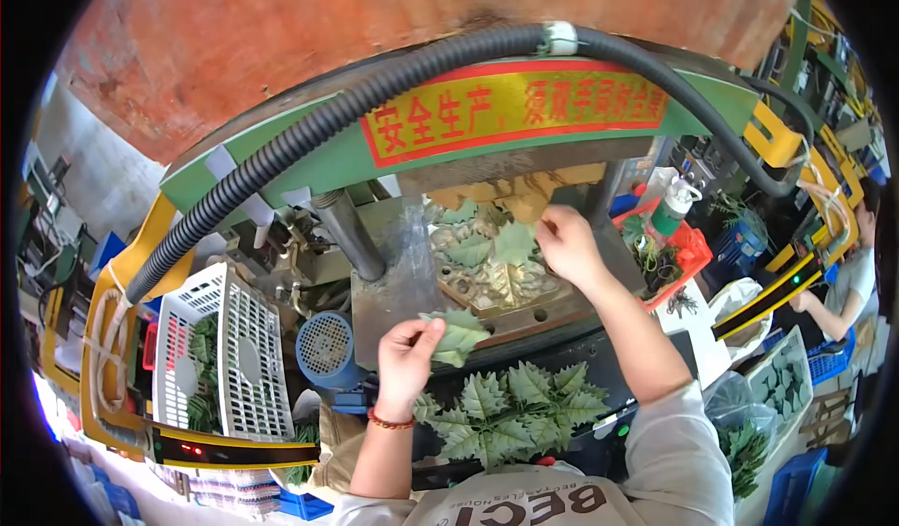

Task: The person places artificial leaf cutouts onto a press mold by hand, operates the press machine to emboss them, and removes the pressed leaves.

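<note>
Green leaves point(459, 339) sit pinched in our left grip point(406, 350); our right grip point(569, 247), its hold unclear, reaches beside 1 leaf point(514, 244) on the metal mould point(506, 287), where we do well to keep edges flat and touch light.

The metal bed point(401, 245) bears a mold point(510, 287) — green leaves point(471, 250) atop.

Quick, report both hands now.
Left hand: closed, holding green leaves.
Right hand: at a leaf on the metal mould; grip unclear.
</note>
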